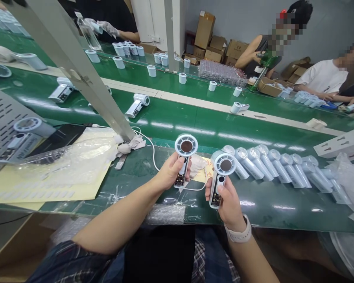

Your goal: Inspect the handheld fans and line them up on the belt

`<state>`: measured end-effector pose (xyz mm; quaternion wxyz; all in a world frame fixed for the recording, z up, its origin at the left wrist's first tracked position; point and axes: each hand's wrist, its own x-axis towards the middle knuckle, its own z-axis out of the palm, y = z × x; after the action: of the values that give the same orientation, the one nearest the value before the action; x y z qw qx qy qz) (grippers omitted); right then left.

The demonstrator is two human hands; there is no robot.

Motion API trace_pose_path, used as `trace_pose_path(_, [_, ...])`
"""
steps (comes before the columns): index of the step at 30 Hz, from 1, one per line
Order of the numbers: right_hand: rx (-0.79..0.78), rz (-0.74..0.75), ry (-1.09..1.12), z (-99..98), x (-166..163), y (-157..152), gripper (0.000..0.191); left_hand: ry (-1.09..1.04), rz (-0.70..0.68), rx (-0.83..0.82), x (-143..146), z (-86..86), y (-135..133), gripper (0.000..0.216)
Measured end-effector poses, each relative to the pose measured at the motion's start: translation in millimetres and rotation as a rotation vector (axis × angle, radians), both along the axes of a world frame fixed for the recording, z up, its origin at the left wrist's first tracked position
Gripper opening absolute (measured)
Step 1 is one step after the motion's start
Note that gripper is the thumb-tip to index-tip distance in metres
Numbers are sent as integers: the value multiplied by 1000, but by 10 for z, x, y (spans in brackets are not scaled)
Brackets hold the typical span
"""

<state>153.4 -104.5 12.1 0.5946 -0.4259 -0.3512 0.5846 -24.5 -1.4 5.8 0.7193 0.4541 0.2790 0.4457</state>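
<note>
My left hand (171, 169) is closed around the handle of a light blue handheld fan (186, 144), its round head up and its handle open to bare circuitry. A second handheld fan (224, 165) of the same kind is in my right hand (228, 198), thumb on the handle's front; its lower handle also shows a bare circuit board. Both fans are held upright above the green bench (165, 200), apart from each other. To the right of my right hand lies a slanting row of several light blue fans (255, 163). A white cable (153, 155) runs behind my hands.
Beyond the bench, a green conveyor (177, 114) carries fan parts, including an open-handled fan (138, 105). A slanting metal post (85, 74) stands at left, near a yellow sheet (90, 188) under clear plastic. Co-workers sit across the line. Cardboard boxes (205, 29) are stacked behind.
</note>
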Motion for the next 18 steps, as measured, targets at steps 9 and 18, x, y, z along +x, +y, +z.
trace_pose_path(9, [-34,-73,102,-6,-1,46,37,365,122,96,11,11,-29,60])
trace_pose_path(18, [-82,-53,140,25,-20,64,42,-73,-333,-2,-26,14,-124,46])
